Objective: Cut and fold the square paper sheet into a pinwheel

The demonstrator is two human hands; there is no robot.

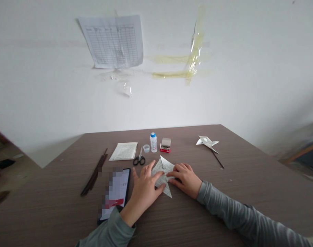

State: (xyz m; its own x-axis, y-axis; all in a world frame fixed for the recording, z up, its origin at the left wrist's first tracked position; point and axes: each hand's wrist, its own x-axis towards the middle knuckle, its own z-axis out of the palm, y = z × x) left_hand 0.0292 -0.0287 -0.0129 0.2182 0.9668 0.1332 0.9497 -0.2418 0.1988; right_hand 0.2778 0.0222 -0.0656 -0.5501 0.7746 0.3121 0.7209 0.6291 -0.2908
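Observation:
A half-folded paper pinwheel made of printed paper lies on the table between my hands, its pointed corners sticking out toward the back and the front. My left hand rests at its left side with fingers spread, thumb and index finger touching the paper. From the right, my right hand pinches an edge of the paper near the middle with bent fingers. Part of the paper is hidden under the fingers. Behind it stands a small red box holding small metal pieces.
Around the brown table lie black-handled scissors, a small clear cup, a blue-capped bottle, folded paper, dark sticks and a phone. A pinwheel on a stick lies at right.

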